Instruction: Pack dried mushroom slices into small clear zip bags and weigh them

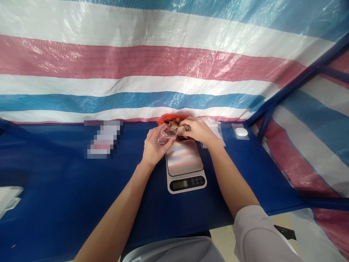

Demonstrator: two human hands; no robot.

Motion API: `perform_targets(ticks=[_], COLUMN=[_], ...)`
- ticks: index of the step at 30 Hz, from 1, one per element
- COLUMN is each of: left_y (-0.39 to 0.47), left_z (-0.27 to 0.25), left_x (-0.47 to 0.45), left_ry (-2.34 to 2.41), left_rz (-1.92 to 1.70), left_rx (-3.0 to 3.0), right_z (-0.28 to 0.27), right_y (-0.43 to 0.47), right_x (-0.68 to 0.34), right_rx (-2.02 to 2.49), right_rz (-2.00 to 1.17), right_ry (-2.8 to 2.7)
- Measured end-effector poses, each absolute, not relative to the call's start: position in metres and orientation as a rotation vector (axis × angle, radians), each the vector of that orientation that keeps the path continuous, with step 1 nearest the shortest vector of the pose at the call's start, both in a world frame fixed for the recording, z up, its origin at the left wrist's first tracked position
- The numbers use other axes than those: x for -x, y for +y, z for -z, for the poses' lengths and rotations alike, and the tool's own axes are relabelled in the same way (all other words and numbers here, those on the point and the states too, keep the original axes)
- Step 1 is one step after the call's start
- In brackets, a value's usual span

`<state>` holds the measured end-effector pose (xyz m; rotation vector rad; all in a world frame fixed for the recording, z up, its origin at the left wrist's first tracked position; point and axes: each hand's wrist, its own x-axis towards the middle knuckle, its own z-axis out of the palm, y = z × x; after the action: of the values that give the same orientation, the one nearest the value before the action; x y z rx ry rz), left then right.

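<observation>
My left hand [154, 144] is wrapped round a clear plastic cup [167, 133], tilted beside an open red plastic bag [164, 118]. Brown and pale dried pieces [173, 125] fill the bag's mouth. Over those pieces, my right hand [196, 130] has its fingers curled closed on a few pale dried pieces [184, 128]; exactly how many I cannot tell. Just below both hands lies a white digital kitchen scale [185, 160] with a shiny metal plate. Its display and buttons face me, and no reading can be made out.
Clear plastic bags [216, 127] lie right of the red bag. A white oval object [241, 131] in a small clear packet is farther right. A blurred-out item [103, 140] and a white object [9, 198] are on the left of the blue table [68, 189]. Striped sheeting [136, 62] rises behind.
</observation>
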<state>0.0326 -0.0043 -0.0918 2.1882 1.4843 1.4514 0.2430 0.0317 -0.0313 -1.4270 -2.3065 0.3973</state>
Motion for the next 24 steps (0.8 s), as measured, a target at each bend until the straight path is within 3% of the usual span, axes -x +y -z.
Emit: perform_targets(ticks=[15, 24], left_y=[-0.006, -0.006], left_z=[0.091, 0.09], left_x=[-0.031, -0.031], left_ry=[1.441, 1.415], left_rz=[-1.457, -1.436], left_rx=[-2.2, -2.173], right_z=[0.038, 0.024], right_y=[0.038, 0.03], right_x=[-0.251, -0.249], right_rx=[1.176, 1.146], right_rz=[-0.841, -0.948], right_ry=[-2.142, -1.877])
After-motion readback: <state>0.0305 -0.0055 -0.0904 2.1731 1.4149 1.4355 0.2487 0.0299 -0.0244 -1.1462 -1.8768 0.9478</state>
